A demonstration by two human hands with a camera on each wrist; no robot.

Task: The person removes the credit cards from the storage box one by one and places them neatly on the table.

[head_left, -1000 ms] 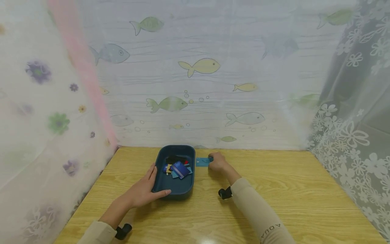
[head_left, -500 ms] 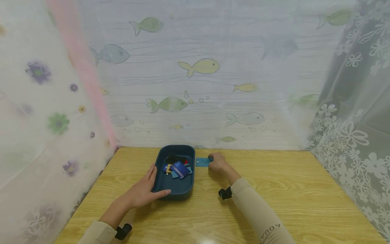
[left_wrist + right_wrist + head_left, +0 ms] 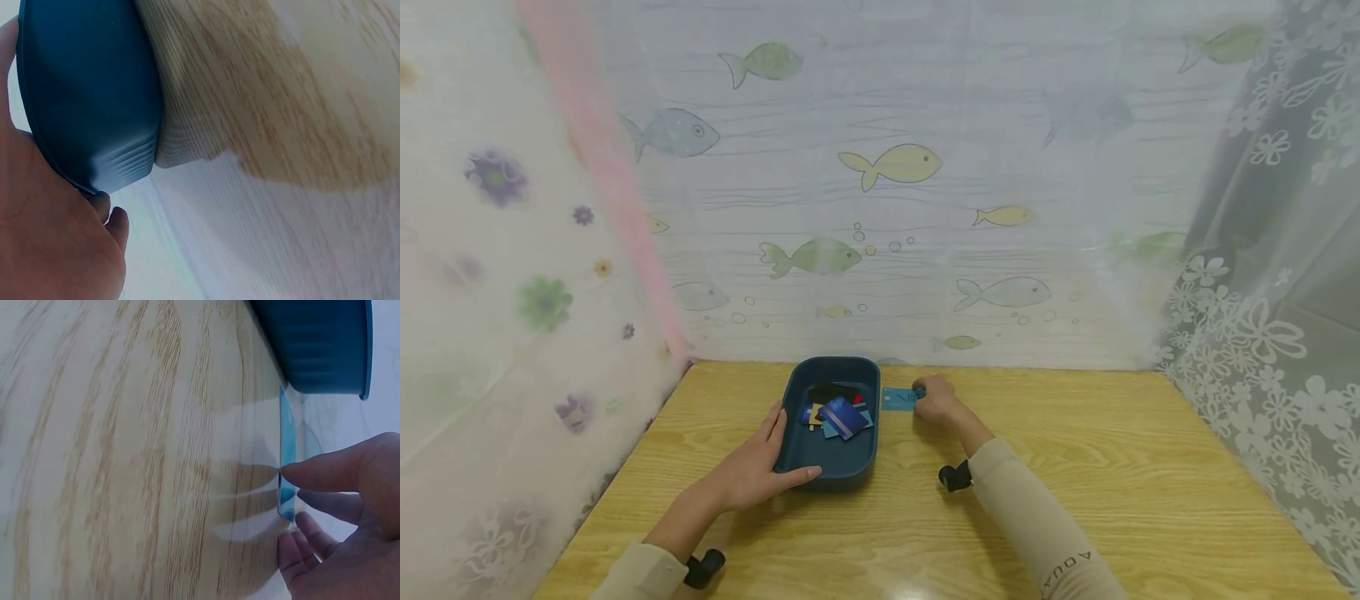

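Observation:
My left hand (image 3: 741,479) is at the near left corner of a dark blue plastic box (image 3: 827,457), its fingers along the left wall and its thumb over the near rim. In the left wrist view the palm lies close against the box wall (image 3: 87,87). Inside lie several bank cards (image 3: 844,418) in a loose pile, a blue one on top, with a black item behind them. Right of the box, my right hand (image 3: 935,400) pinches a light blue bank card (image 3: 897,399) by its edges. The card (image 3: 287,434) lies flat on the table, its far end close to the box.
A wood-grain table (image 3: 1075,483) carries everything, with room right of the right hand. A curtain printed with fish (image 3: 887,250) hangs at the back edge, and flowered sheets stand at both sides. Each wrist bears a black camera mount (image 3: 955,476).

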